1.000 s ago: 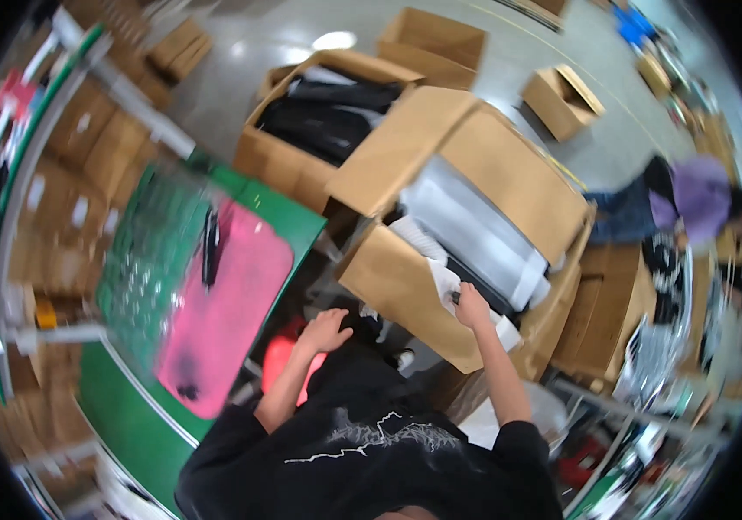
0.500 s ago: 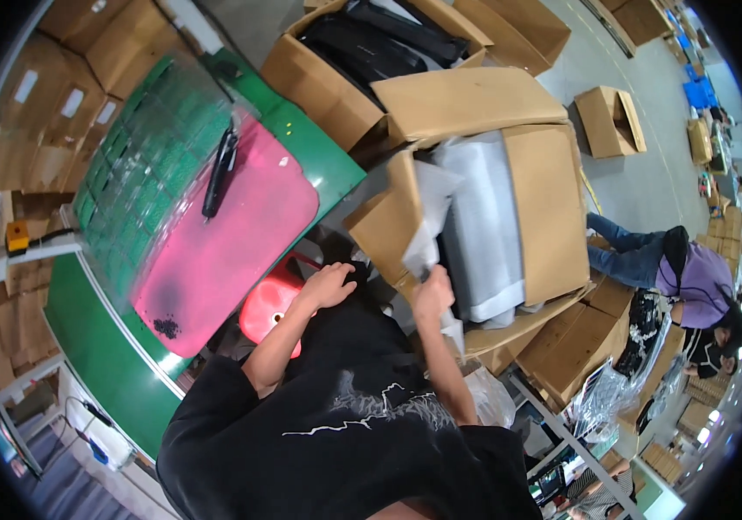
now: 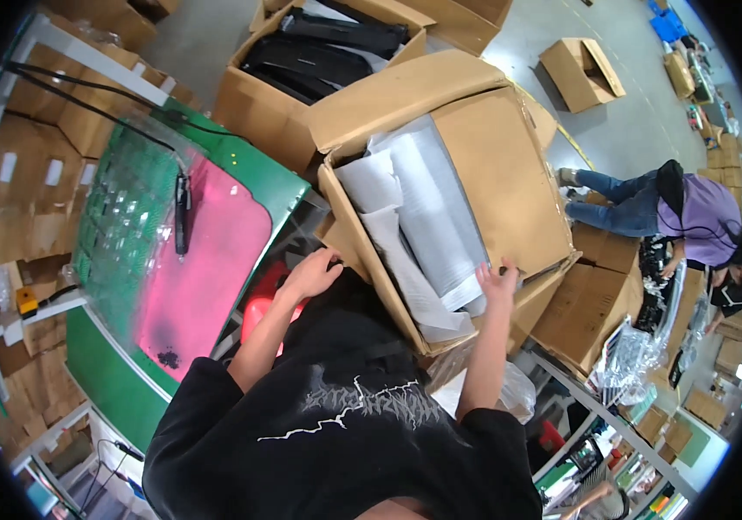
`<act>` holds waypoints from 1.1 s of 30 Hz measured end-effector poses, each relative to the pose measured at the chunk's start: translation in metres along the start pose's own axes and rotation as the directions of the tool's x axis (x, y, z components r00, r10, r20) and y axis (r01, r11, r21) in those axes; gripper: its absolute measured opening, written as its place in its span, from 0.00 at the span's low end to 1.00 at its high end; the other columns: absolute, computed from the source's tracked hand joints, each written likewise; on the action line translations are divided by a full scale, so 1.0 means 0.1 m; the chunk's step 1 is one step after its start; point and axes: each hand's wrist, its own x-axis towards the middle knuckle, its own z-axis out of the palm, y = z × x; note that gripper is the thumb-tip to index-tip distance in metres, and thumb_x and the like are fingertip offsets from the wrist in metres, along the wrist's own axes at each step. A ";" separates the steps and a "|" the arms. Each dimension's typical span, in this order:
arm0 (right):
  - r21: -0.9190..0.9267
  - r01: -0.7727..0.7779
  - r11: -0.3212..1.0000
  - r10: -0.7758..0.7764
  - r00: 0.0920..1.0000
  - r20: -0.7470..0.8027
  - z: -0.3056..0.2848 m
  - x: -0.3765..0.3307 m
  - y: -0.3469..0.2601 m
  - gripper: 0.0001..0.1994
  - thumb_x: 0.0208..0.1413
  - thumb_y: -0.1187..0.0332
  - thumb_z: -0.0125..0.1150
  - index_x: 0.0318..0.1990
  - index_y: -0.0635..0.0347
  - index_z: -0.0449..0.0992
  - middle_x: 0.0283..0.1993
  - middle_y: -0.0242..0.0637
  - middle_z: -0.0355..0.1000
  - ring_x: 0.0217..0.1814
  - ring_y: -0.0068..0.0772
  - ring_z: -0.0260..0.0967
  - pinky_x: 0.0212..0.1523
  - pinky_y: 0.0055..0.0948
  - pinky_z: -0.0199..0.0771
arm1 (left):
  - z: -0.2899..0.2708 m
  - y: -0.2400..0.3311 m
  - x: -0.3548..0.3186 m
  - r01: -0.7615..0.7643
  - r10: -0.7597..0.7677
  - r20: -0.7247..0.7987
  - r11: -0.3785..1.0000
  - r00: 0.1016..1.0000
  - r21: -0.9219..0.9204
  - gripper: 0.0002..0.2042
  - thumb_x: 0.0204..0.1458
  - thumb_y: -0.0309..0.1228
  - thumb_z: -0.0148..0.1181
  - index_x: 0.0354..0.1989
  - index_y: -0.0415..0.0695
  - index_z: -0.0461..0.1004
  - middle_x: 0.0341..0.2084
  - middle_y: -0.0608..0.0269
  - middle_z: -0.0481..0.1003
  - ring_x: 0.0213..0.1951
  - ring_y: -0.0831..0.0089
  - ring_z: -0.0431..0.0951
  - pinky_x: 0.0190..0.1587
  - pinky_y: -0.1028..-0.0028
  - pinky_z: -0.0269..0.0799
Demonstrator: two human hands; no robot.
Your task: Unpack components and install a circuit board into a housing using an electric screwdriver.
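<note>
The right hand (image 3: 497, 282) is over the near right part of a big open carton (image 3: 397, 322), its fingers spread; a small dark bit shows at them, too small to name, and I cannot tell whether they touch anything below. Just to its left is the near end of a bundle in whitish foam wrap (image 3: 432, 199), lying inside the carton, with a loose, crumpled white sheet (image 3: 401, 269) along the bundle's left side.

The left hand (image 3: 315, 273) is near the carton's left wall, fingers loosely spread and thumb apart, above the person's dark clothing. Just below it shows a red stool (image 3: 258, 319).

Farther left is a green table (image 3: 98, 347) with a pink mat (image 3: 215, 234) — on that lie a slim black tool (image 3: 182, 217) and, at the near end, a small heap of black bits (image 3: 167, 358). Clear plastic (image 3: 124, 191) covers the mat's left side.

Beyond the big carton stands another carton (image 3: 254, 117), filled with black parts (image 3: 310, 65). Far right, a person in a purple top (image 3: 705, 212) bends over.
</note>
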 end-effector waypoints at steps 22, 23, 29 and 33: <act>-0.103 0.975 -0.196 -0.981 -0.195 0.016 0.63 -0.78 -2.50 0.11 0.56 0.70 0.55 0.42 0.68 0.75 0.43 0.46 0.73 0.44 0.39 0.70 0.47 0.34 0.69 | 0.37 -0.90 -1.95 0.340 -0.417 -0.446 0.908 0.792 -0.246 0.17 0.52 0.36 0.52 0.46 0.37 0.71 0.39 0.49 0.75 0.43 0.59 0.75 0.47 0.66 0.70; -0.003 0.983 -0.185 -0.982 -0.184 0.052 0.78 -0.61 -2.38 0.10 0.56 0.70 0.55 0.41 0.67 0.75 0.43 0.45 0.73 0.44 0.37 0.70 0.47 0.33 0.70 | 0.44 -1.03 -1.99 0.351 -0.451 -0.453 0.890 0.769 -0.290 0.17 0.51 0.36 0.52 0.45 0.38 0.71 0.38 0.49 0.75 0.43 0.57 0.76 0.46 0.65 0.70; 0.165 0.981 0.107 -0.556 -0.079 0.827 1.78 -1.29 -0.20 0.09 0.58 0.69 0.53 0.42 0.65 0.72 0.40 0.39 0.72 0.42 0.32 0.68 0.48 0.29 0.67 | 0.99 -2.09 -2.08 0.346 -0.504 -0.337 0.834 0.795 -0.431 0.16 0.49 0.40 0.50 0.39 0.43 0.76 0.35 0.51 0.77 0.40 0.58 0.76 0.43 0.64 0.71; 0.275 0.951 0.140 -0.045 -0.272 0.961 2.27 -1.73 1.00 0.09 0.58 0.69 0.52 0.42 0.63 0.72 0.41 0.36 0.71 0.45 0.28 0.67 0.50 0.26 0.65 | 1.32 -2.66 -2.18 0.493 -0.661 -0.125 0.660 0.740 -0.568 0.17 0.50 0.41 0.49 0.38 0.41 0.76 0.29 0.55 0.77 0.32 0.63 0.76 0.34 0.64 0.72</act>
